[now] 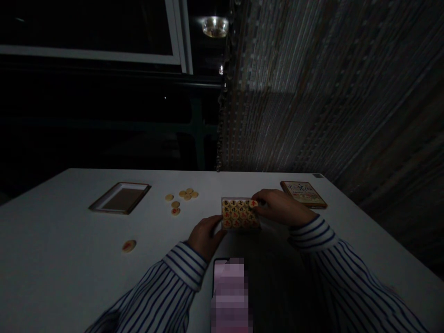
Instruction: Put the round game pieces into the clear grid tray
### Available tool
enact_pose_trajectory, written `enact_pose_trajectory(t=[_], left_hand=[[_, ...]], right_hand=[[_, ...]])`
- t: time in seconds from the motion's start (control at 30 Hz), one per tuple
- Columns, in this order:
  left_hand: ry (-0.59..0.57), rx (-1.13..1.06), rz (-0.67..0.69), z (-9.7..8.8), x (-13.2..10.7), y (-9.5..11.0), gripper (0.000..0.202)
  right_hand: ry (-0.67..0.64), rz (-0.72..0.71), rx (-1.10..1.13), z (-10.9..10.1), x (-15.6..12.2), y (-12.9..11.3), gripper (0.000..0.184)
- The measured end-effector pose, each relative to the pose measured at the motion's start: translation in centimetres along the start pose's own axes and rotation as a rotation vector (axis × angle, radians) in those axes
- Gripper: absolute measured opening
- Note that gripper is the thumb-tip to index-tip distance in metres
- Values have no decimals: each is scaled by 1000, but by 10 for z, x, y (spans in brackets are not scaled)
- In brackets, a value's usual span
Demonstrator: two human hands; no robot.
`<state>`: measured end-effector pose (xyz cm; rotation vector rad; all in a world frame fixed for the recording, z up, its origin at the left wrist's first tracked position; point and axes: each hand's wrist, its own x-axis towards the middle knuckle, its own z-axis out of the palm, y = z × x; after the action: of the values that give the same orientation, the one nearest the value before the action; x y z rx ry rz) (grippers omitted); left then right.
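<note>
A small box (242, 229) filled with rows of round Chinese chess pieces (235, 215), marked in red and black, sits on the white table. My left hand (204, 238) grips its left side, thumb at the near corner and fingers along the edge. At the far right corner, my right hand (277, 206) pinches a red-marked chess piece (254, 203) that lies over the top row. Several loose pieces (187, 196) lie left of the box, plain side up. Two red-marked pieces are also out: one close by (175, 211), another nearer the front left (129, 246).
An open box lid or tray (120, 211) lies at the far left. A flat printed box (303, 194) is at the right, behind my right hand. A phone (229, 296) with a blurred screen lies in front. A string curtain (277, 115) hangs beyond the table (79, 240).
</note>
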<state>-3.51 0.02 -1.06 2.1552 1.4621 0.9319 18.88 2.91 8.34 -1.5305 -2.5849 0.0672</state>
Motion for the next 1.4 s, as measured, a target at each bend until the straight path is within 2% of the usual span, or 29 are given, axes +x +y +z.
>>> enact_pose_trajectory(t=[0.53,0.93,1.4], left_hand=[[-36,38,-15,0,1,1,36],[-24,12,27,2,0,-3,35],[-33,34,10,0,0,-1,35]], right_hand=[[-76,-22,-36,10,3,2,26],[-131,2,-114,20,4,5,26],[-118,-40,-128,23,3,8,26]])
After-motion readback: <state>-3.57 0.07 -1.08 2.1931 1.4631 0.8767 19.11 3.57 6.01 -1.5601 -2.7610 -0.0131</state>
